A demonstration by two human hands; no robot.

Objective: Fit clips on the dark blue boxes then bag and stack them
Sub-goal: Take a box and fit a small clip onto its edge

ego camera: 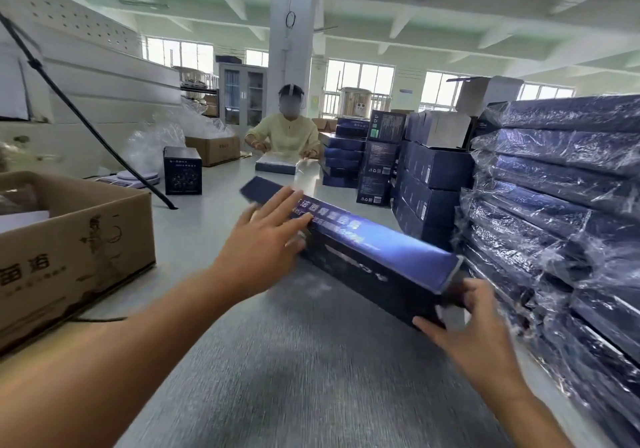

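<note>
Right hand (pixel 474 326) pinches the near end of the blue box (pixel 374 257), left hand (pixel 266 240) lies flat on top; hold it steady on the counter (pixel 294 361).

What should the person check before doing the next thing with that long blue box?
1. Right hand grips the near end of the dark blue box: ok.
2. Left hand steadies the far part, fingers straight on top: ok.
3. Far end flap closed: not ok, it sticks out open.
4. Clip fitted on the box: cannot tell, picture is blurred.
5. Box bagged like the wrapped stack on the right: not ok, no bag on it yet.
6. Bare table in front for working: ok.
</note>
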